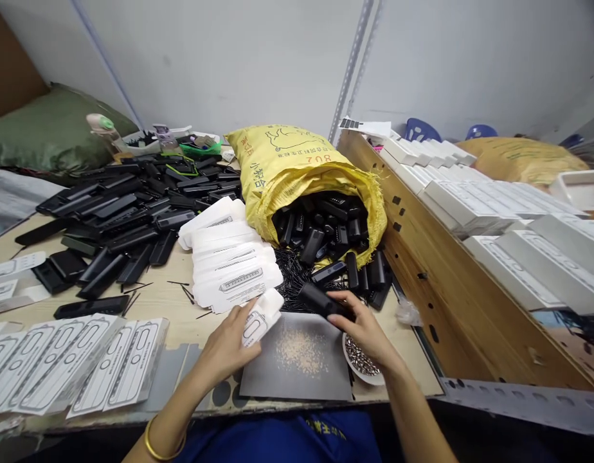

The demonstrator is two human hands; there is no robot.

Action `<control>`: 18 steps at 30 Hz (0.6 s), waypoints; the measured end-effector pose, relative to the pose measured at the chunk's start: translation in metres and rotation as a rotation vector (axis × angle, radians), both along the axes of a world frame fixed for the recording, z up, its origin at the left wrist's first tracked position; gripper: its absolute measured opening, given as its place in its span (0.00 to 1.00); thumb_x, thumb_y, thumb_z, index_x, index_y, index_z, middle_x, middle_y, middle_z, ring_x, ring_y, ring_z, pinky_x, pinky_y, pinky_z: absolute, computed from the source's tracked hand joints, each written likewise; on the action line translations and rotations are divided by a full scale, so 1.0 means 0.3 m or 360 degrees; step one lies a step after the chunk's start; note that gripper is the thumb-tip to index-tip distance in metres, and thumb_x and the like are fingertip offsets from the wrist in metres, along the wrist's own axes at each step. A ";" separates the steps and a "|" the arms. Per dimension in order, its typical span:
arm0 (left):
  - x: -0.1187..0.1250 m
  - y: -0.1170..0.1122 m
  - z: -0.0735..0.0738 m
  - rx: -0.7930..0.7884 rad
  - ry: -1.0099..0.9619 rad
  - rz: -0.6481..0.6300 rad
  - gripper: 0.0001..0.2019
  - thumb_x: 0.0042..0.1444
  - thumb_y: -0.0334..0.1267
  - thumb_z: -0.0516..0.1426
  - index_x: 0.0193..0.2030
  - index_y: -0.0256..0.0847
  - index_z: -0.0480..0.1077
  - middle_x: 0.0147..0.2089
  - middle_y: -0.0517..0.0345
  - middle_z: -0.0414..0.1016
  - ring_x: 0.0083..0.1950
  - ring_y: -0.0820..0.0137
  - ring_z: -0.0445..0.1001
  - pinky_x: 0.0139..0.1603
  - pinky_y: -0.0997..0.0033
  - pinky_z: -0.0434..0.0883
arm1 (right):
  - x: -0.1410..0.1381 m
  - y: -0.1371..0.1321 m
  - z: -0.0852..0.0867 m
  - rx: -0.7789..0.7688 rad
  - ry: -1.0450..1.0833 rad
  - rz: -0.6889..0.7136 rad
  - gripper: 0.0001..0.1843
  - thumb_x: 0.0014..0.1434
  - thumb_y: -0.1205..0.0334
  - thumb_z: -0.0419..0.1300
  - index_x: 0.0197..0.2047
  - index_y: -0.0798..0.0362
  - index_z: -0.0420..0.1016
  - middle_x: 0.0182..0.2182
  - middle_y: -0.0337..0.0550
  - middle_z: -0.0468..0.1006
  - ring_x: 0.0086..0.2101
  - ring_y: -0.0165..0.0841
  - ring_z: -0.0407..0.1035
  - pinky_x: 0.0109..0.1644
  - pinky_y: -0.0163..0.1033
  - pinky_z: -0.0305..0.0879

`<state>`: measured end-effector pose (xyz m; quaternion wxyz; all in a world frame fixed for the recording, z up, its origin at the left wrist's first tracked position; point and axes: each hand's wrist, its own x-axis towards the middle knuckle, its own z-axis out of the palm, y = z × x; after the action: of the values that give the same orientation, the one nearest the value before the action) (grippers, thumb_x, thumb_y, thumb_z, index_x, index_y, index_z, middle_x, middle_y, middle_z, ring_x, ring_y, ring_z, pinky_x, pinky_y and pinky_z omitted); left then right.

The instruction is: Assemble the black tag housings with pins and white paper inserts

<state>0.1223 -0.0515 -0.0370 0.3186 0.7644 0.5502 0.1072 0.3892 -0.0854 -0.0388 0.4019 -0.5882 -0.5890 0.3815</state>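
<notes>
Carton (pixel 262 317) pinched in left hand (pixel 224 350), black casing (pixel 315 299) pinched in right hand (pixel 363 326) near far edge of grey tray (pixel 258 379); yellow sack (pixel 297 154) laid mouth toward both hands, seemingly for easy reach.

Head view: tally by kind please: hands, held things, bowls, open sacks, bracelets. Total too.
Hands: 2 (left hand, right hand)
White carton, held left: 1
Black case, held right: 1
Bowl of metal pieces: 1
Open yellow sack: 1
Gold bracelet: 1
Total: 7
</notes>
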 end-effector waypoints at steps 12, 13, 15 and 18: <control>-0.004 -0.035 0.016 0.0094 -0.0179 -0.0177 0.35 0.42 0.29 0.54 0.61 0.42 0.61 0.55 0.50 0.70 0.54 0.58 0.70 0.55 0.57 0.68 | -0.177 0.123 0.163 0.0214 -0.0288 0.0774 0.06 0.57 0.71 0.57 0.34 0.51 0.72 0.38 0.40 0.71 0.42 0.33 0.66 0.48 0.39 0.62; 0.008 -0.035 0.015 0.0106 -0.0240 -0.0183 0.33 0.42 0.30 0.55 0.60 0.42 0.62 0.54 0.50 0.71 0.54 0.58 0.70 0.55 0.57 0.68 | -0.199 0.131 0.154 0.0246 -0.0210 0.0807 0.06 0.57 0.70 0.57 0.36 0.51 0.72 0.39 0.40 0.71 0.42 0.33 0.66 0.48 0.39 0.63; 0.030 -0.035 0.005 0.0117 -0.0365 -0.0156 0.30 0.43 0.31 0.55 0.58 0.41 0.64 0.53 0.50 0.73 0.55 0.58 0.70 0.56 0.58 0.67 | -0.230 0.154 0.108 0.0260 -0.0047 0.0805 0.06 0.61 0.66 0.54 0.39 0.50 0.72 0.40 0.40 0.72 0.41 0.32 0.67 0.46 0.37 0.64; 0.036 -0.033 -0.013 0.0130 -0.0458 0.0030 0.29 0.47 0.33 0.57 0.59 0.40 0.63 0.57 0.49 0.71 0.58 0.58 0.69 0.60 0.57 0.65 | -0.221 0.205 -0.009 0.0101 -0.0235 0.0325 0.11 0.65 0.63 0.47 0.40 0.51 0.71 0.35 0.39 0.73 0.36 0.30 0.67 0.41 0.36 0.63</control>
<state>0.1330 -0.0614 -0.0408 0.3617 0.7483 0.5012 0.2408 0.3228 -0.0240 -0.0415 0.3349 -0.5386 -0.6856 0.3573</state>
